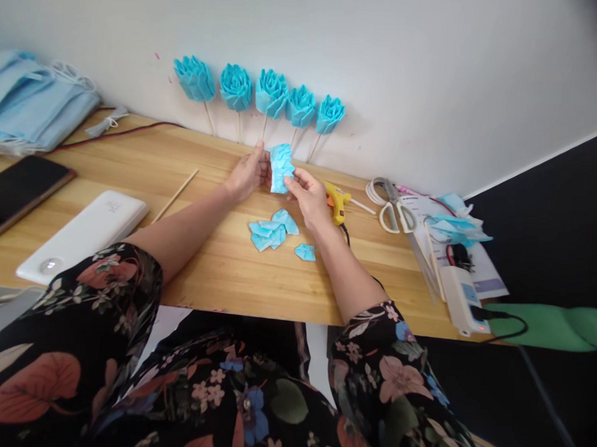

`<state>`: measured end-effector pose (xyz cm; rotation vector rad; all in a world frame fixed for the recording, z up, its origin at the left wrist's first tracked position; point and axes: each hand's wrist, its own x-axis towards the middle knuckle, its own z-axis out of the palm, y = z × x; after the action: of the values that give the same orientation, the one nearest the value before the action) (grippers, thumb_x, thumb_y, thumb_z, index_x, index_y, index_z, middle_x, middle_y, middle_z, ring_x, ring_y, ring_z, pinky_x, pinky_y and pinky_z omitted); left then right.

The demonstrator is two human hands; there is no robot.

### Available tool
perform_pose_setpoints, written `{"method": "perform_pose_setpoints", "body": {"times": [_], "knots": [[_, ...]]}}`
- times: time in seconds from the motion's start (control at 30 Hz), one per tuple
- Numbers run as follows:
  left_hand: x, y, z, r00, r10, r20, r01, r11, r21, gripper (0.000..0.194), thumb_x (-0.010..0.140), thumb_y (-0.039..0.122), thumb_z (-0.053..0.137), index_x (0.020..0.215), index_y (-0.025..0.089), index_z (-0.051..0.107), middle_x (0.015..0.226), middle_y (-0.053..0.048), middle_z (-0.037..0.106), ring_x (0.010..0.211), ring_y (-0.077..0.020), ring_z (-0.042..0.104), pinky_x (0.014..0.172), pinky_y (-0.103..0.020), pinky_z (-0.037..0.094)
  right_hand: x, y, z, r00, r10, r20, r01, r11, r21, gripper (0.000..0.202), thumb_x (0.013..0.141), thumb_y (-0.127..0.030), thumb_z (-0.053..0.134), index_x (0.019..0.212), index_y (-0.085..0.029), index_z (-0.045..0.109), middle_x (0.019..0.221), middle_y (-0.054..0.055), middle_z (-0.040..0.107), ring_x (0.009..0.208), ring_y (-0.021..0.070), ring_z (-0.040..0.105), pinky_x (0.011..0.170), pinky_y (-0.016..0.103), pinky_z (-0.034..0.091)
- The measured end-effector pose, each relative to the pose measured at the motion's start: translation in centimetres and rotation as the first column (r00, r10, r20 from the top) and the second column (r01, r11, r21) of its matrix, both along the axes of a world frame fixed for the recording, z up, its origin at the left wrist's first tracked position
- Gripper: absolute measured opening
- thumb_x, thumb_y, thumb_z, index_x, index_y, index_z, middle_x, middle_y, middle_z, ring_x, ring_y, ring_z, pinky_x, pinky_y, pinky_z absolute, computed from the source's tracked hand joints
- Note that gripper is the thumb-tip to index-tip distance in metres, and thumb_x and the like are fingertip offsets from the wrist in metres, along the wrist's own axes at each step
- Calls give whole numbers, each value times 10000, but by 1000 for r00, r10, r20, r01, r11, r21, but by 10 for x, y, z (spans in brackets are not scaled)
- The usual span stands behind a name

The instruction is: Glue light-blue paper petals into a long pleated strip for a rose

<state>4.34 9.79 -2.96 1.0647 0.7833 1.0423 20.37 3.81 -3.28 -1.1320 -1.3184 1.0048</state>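
Between my two hands is a partly formed blue flower of layered, pointed petals in the same pale material as the loose pieces. My left hand holds its left side, the thumb pointing up and the other fingers partly hidden behind. With the fingers of my right hand I pinch its lower right edge. Below on the wooden table lie a small heap of folded blue petals and a single folded petal. A yellow glue gun rests just right of my right hand.
Several finished blue flowers on sticks lean against the wall. A loose stick, white power bank, phone and stacked masks lie left. Scissors, papers and a power strip lie right.
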Motion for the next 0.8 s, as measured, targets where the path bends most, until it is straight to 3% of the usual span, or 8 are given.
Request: {"method": "perform_pose_setpoints", "body": {"times": [0.23,0.4,0.5,0.63,0.8], "knots": [[-2,8,-7,982,-69,177,80,995,-55,567,968,770,470,923,222,611,692,32,704,724,-160,662,730,-300,508,-7,-8,6,996,73,42,-73,997,-1,484,751,-593,791,1061,-225,740,848,0,714,750,150,603,668,284,514],[2,13,-10,975,40,218,-20,995,-94,503,1015,685,453,954,220,635,671,7,663,692,-167,645,717,-292,503,-11,-10,9,994,98,57,-96,995,-34,523,726,-626,783,1041,-211,730,876,1,728,764,146,621,670,276,512],[4,10,-7,973,116,201,-98,990,-100,458,1054,607,408,926,221,619,682,-9,649,690,-170,648,717,-285,513,-10,-9,9,989,134,54,-132,990,-47,518,731,-621,785,1041,-209,735,856,-8,725,735,136,615,651,268,513],[2,2,-4,962,220,161,-209,974,-85,497,1003,679,470,965,213,639,722,-15,663,720,-173,651,712,-288,521,-10,-11,10,965,255,57,-250,965,-79,535,720,-595,818,1073,-201,743,805,-16,712,682,128,608,620,265,513],[-2,-7,-8,983,184,30,-185,982,33,647,987,783,363,1068,206,646,732,2,644,744,-153,654,713,-276,499,-12,-13,11,954,295,60,-287,951,-117,521,678,-531,871,1047,-184,749,763,-23,701,647,112,588,587,243,520]]}}
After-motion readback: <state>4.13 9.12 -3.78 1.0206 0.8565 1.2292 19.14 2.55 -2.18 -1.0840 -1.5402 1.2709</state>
